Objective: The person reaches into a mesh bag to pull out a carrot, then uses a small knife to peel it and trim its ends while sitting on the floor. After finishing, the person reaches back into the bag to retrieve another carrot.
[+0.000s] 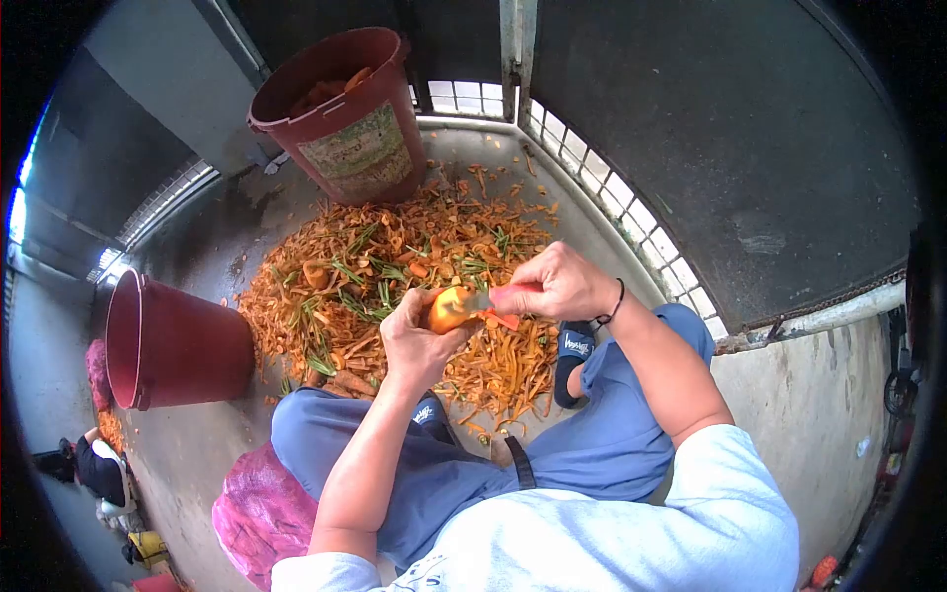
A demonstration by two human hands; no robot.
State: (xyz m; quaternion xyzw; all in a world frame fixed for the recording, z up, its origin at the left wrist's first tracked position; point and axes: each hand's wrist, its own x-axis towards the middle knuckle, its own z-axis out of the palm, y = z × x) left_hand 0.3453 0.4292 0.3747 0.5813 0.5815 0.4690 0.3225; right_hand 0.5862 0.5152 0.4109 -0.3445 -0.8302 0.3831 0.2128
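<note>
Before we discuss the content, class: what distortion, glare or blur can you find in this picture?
Head view: fisheye-like distortion, with black corners; head view, far left edge: white, blue-fringed glare; head view: the red-handled tool in the right hand looks smeared near its tip, perhaps from motion.

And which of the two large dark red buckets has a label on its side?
The far bucket, beyond the peelings heap; a worn pale label shows on it, while the left bucket shows none.
</note>
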